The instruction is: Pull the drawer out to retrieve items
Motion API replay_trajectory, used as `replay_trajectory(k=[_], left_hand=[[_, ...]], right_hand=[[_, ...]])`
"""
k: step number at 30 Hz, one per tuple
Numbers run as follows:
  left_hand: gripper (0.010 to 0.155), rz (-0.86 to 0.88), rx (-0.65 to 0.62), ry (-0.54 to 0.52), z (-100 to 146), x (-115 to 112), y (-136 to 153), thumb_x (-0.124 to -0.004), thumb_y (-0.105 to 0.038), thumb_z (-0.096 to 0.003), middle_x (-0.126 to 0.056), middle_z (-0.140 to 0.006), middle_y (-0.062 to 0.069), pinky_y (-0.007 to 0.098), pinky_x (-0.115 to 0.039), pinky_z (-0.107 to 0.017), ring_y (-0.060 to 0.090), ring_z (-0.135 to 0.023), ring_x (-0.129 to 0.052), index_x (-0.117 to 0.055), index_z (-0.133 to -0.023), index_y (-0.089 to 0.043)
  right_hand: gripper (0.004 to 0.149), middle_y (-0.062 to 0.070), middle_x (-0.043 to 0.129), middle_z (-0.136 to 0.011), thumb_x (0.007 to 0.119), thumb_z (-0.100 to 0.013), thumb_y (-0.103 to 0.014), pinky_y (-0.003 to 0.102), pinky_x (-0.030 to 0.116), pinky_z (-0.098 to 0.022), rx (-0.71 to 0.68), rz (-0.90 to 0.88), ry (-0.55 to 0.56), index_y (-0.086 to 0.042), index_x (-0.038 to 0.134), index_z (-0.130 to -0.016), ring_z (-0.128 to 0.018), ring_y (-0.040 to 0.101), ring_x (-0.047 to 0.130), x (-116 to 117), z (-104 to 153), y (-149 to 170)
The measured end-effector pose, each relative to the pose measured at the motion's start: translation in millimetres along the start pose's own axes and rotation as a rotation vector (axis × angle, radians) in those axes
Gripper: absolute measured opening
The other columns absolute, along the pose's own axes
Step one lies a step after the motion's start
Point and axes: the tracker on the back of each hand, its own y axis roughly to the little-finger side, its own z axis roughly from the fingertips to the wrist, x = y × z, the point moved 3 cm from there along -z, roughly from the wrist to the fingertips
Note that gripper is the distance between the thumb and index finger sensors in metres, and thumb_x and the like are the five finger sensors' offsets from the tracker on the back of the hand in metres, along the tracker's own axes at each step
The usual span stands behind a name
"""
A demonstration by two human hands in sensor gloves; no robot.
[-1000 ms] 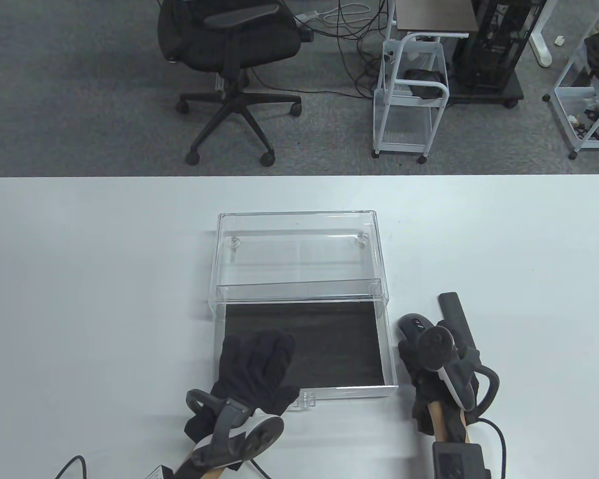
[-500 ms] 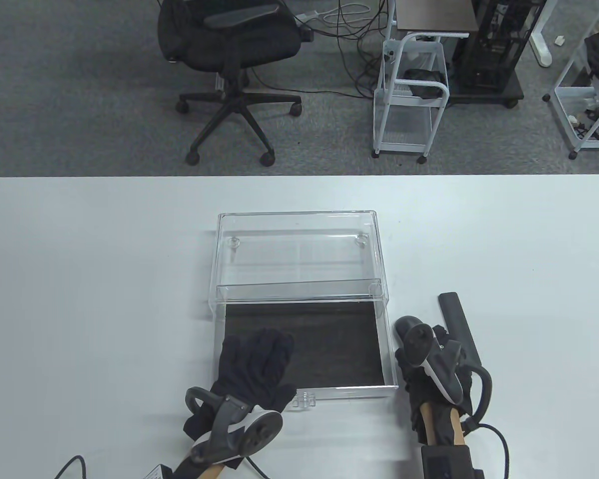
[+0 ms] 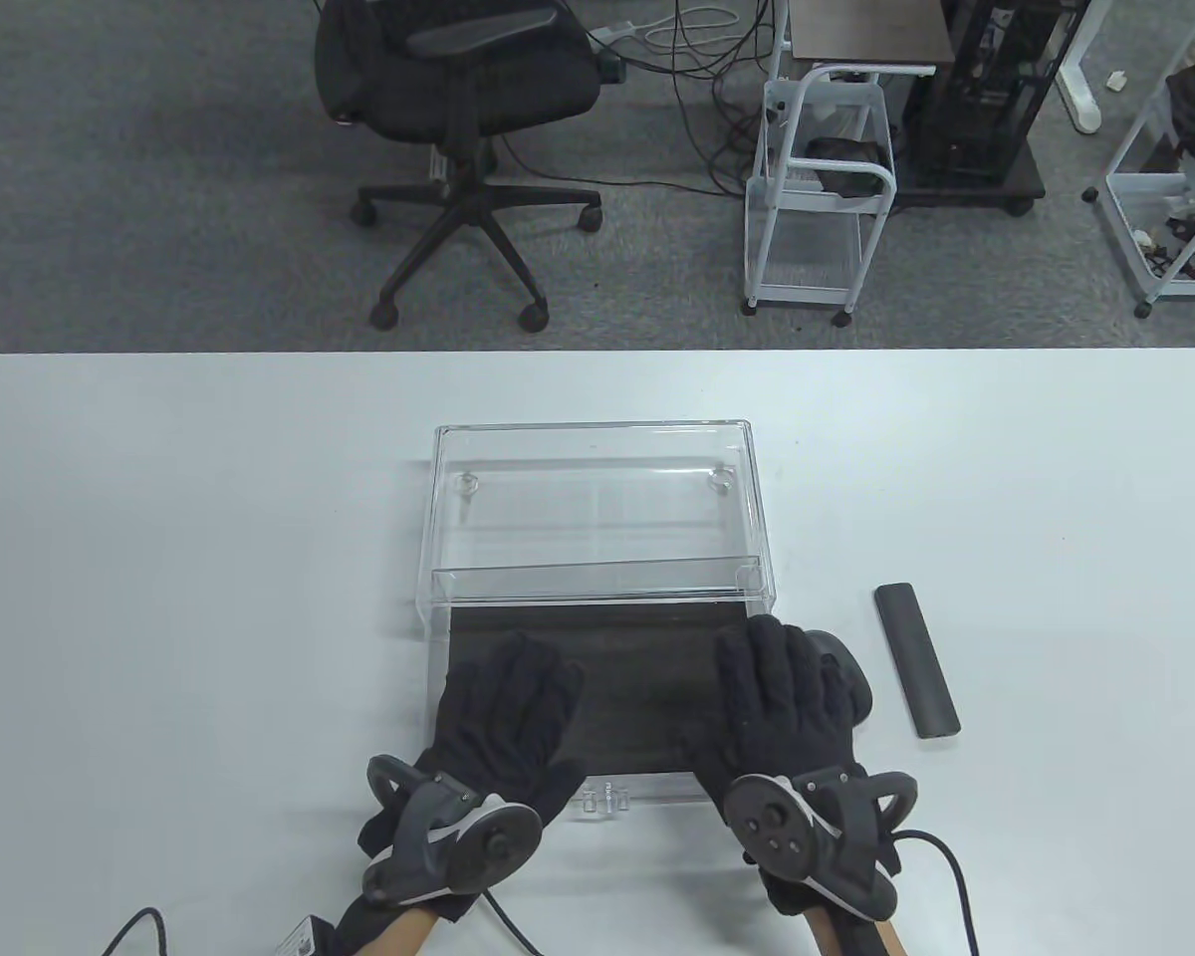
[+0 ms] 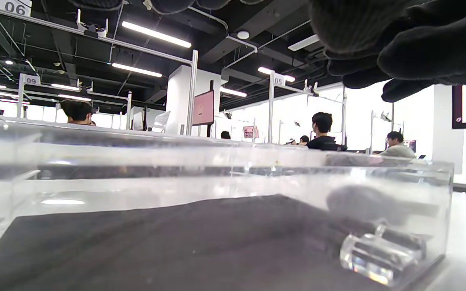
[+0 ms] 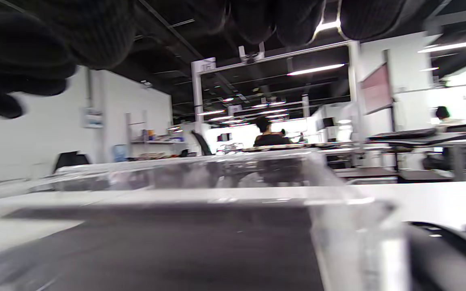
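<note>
Drawer (image 3: pixel 607 687) lies pulled out beneath us; both hands, left (image 3: pixel 508 712) and right (image 3: pixel 777 707), flat, grasping nothing; handle (image 3: pixel 602 800) between our wrists.

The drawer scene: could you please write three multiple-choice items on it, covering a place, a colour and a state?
1. Where is the remote?
A. Right of the drawer, on the table
B. In the drawer
C. On the case

2. What colour is the drawer liner?
A. White
B. Black
C. Red

3. What state is the drawer in?
A. Closed
B. Removed
C. Pulled out

Answers: 1 A, it lies on bare table beside the drawer; 2 B, the liner is dark; 3 C, it juts from the clear case under both hands.
</note>
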Motion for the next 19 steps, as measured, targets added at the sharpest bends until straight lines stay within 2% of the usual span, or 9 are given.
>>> replay_trajectory(k=[2, 7, 19], left_hand=[[0.090, 0.023, -0.023, 0.009, 0, 0, 0, -0.073, -0.056, -0.0496, -0.026, -0.126, 0.015, 0.073, -0.043, -0.078, 0.044, -0.118, -0.034, -0.025, -0.118, -0.023], [0.090, 0.027, -0.029, 0.005, 0, 0, 0, -0.073, -0.055, -0.0498, -0.025, -0.126, 0.015, 0.073, -0.042, -0.078, 0.044, -0.118, -0.032, -0.025, -0.118, -0.022], [0.090, 0.037, -0.035, 0.005, 1, -1, 0, -0.072, -0.058, -0.0489, -0.029, -0.126, 0.014, 0.073, -0.044, -0.078, 0.044, -0.118, -0.035, -0.026, -0.118, -0.023]], right_hand=[[0.092, 0.021, 0.031, -0.124, 0.069, -0.051, -0.062, 0.069, 0.047, -0.076, -0.035, -0.010, -0.026, -0.016, 0.027, -0.119, -0.112, 0.049, 0.042, 7, 0, -5], [0.093, 0.023, 0.030, -0.122, 0.068, -0.051, -0.060, 0.069, 0.046, -0.075, -0.069, -0.099, -0.053, -0.014, 0.025, -0.118, -0.111, 0.050, 0.042, 21, 1, -7], [0.091, 0.021, 0.033, -0.123, 0.068, -0.051, -0.060, 0.069, 0.048, -0.074, -0.087, -0.078, -0.092, -0.014, 0.027, -0.118, -0.111, 0.048, 0.044, 34, 1, -13]])
